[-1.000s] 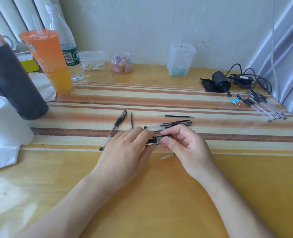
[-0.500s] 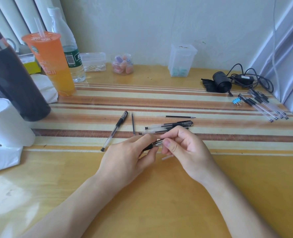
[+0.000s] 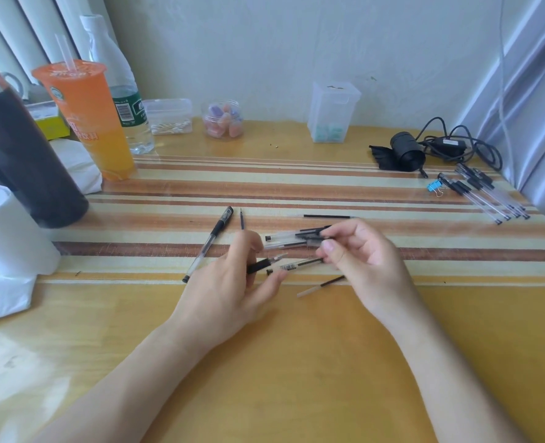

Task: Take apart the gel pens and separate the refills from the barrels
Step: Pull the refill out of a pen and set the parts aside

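My left hand (image 3: 229,286) pinches a black grip section with a clear tip (image 3: 262,265). My right hand (image 3: 365,257) holds the far end of a clear labelled barrel (image 3: 291,266), which lies just below and beside that grip piece. Just behind my hands, two emptied barrels with black caps (image 3: 291,239) rest on the striped mat. A whole gel pen (image 3: 209,244) lies to the left. Loose refills lie behind my left hand (image 3: 241,219), farther back in the middle (image 3: 327,216), and under my right hand (image 3: 319,286). A pile of whole pens (image 3: 488,196) sits at the far right.
On the left stand a dark flask (image 3: 18,155), an orange drink cup (image 3: 89,123), a water bottle (image 3: 121,91) and a paper roll (image 3: 6,231). Small plastic containers (image 3: 331,113) line the wall. A black cable bundle (image 3: 424,148) and a blue binder clip (image 3: 432,187) lie at back right.
My hands have drawn apart. The pen held between them has come apart into the black grip piece in my left hand and the clear barrel in my right.
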